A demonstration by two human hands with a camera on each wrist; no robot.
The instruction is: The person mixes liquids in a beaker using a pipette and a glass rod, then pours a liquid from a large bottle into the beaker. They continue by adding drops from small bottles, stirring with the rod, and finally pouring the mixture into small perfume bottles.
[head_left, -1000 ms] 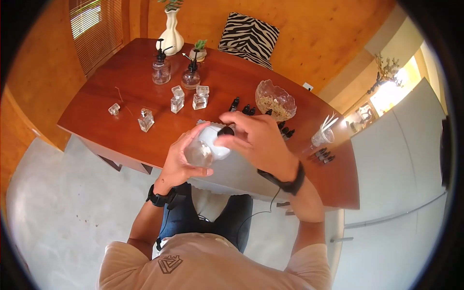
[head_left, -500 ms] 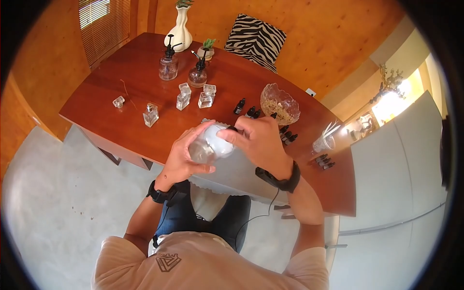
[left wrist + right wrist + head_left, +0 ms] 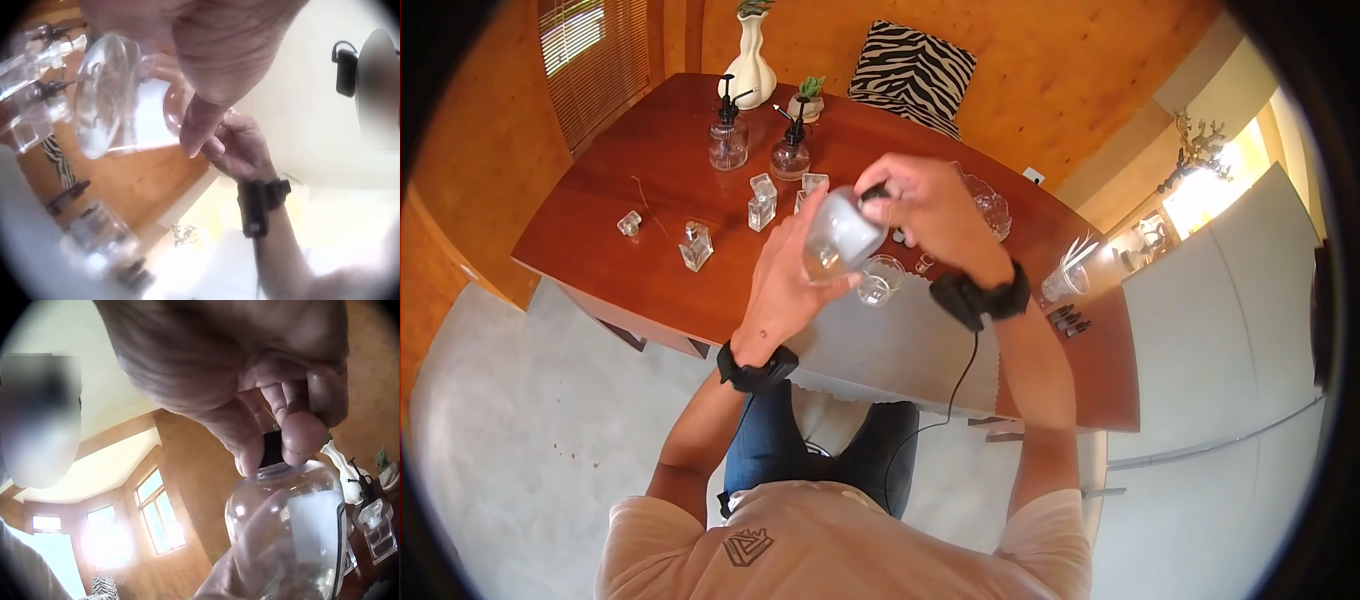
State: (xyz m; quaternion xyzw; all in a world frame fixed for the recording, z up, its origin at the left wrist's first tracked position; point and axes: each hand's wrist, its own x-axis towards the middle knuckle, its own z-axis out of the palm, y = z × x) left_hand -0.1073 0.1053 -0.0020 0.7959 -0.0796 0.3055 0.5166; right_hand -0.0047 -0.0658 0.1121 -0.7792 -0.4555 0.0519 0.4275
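Note:
A clear rounded bottle [image 3: 840, 240] with a white label is tilted above the table, its base toward the left hand. The left hand [image 3: 785, 275] grips the bottle's body, thumb on the near side. Fingers and thumb of the right hand [image 3: 935, 215] pinch the black cap [image 3: 874, 194]. In the right wrist view the black cap [image 3: 272, 449] sits at the bottle's neck, between thumb and fingertip, and the clear bottle [image 3: 284, 531] shows below. The left wrist view shows the thick glass base [image 3: 106, 97] of the bottle beside the left hand [image 3: 225, 56].
On the table [image 3: 620, 180] stand a small glass cup [image 3: 881, 280], square perfume bottles [image 3: 762, 203], two pump bottles [image 3: 728, 140], a white vase [image 3: 752, 75] and a potted plant [image 3: 807, 103]. A glass bowl [image 3: 990, 205] is partly behind the right hand; small dark bottles [image 3: 1068, 321] lie at right.
Both hands have raised the bottle and moved it away from the body, over the table. The small glass cup beneath has come into view. The right hand remains at the cap.

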